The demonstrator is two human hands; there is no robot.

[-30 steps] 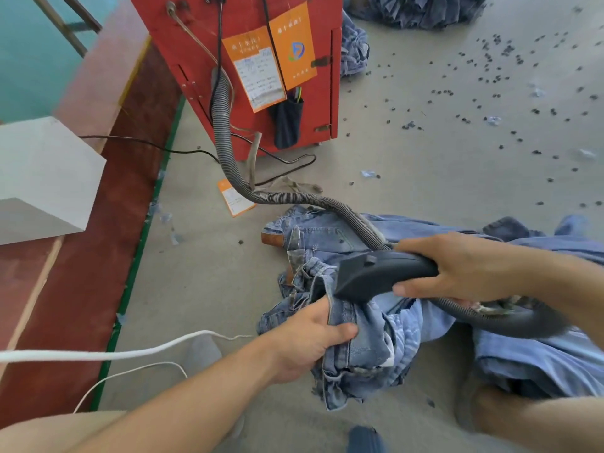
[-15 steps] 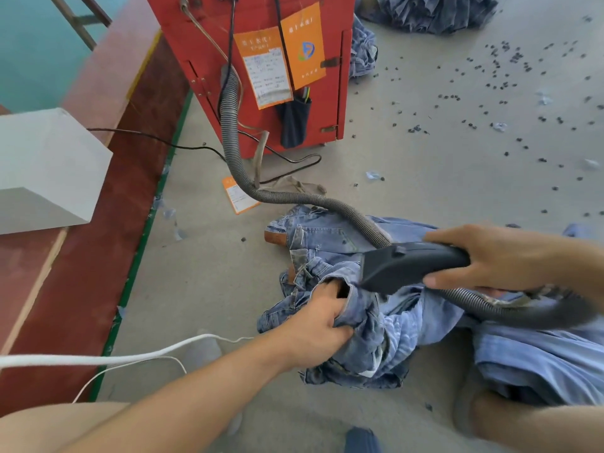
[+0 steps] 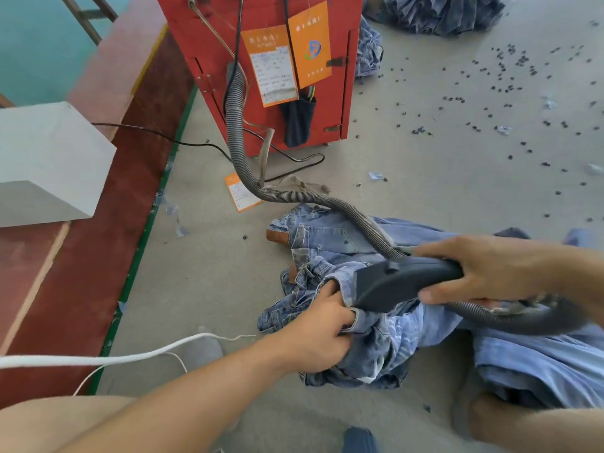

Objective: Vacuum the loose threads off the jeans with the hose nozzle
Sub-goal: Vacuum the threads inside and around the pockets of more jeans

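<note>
Jeans (image 3: 376, 338) lie crumpled on the floor (image 3: 425, 178). The left hand (image 3: 322, 335) grips bunched denim, apparently steadying it for suction; the right hand (image 3: 490, 273) holds the nozzle (image 3: 395, 284), its mouth against the fabric, hose (image 3: 238, 125) trailing from the red cabinet (image 3: 271, 8).

Left hand (image 3: 318, 335): bare, no glove, no ring to see.
Right hand (image 3: 490, 273): bare, no glove.
Left arm (image 3: 183, 397): bare all the way to the picture's edge, no sleeve, no watch.
Right arm (image 3: 585, 273): bare, no sleeve showing.
Legs (image 3: 49, 423): bare near the bottom edge.
</note>
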